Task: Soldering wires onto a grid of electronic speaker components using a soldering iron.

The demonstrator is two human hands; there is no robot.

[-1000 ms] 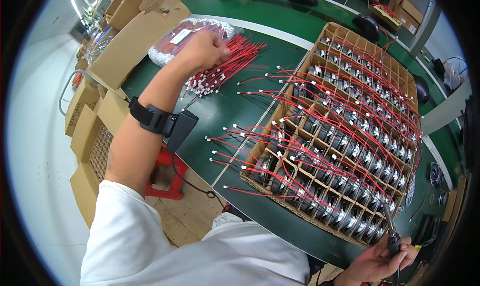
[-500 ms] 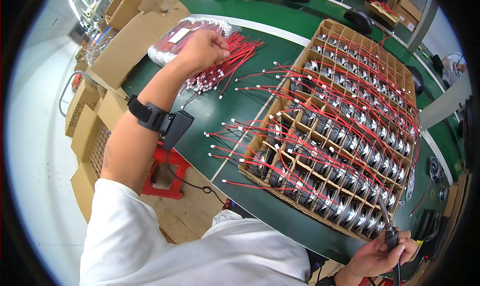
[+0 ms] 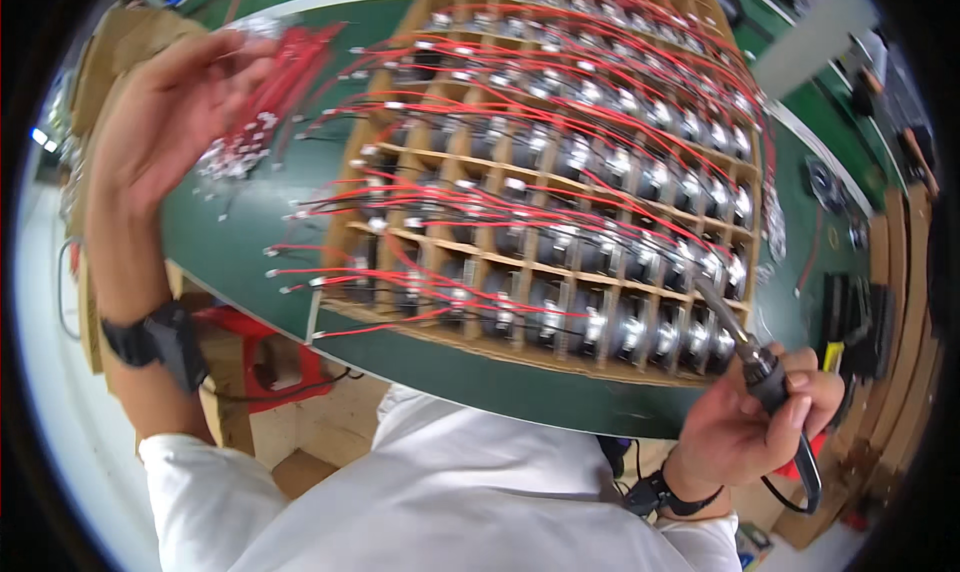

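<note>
Clasping soldering iron (image 3: 745, 346), right grip (image 3: 748, 422) beside tray (image 3: 480, 348); left grip (image 3: 172, 117) too blurred to tell; table's front edge (image 3: 510, 396) bare.

Bright indoor light, glints on round metal parts (image 3: 630, 332), left hand (image 3: 170, 117) motion-blurred, edges bent, corners dark

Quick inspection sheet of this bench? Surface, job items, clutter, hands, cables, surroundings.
Surface: green worktop, visible around the divided cardboard tray.
Job items: rows of round dark-and-silver parts in the tray; red leads cross them, several ends overhanging its left side. Loose lead bunch left of the tray.
Clutter: coiled cable right of the tray.
Hands: left hand at the bunch, blurred, grip unclear; right hand grips a soldering iron, tip toward the tray.
Cables: black cord bends below the iron's handle.
Surroundings: red stool near the worktop's left edge; brown cardboard far right.
</note>
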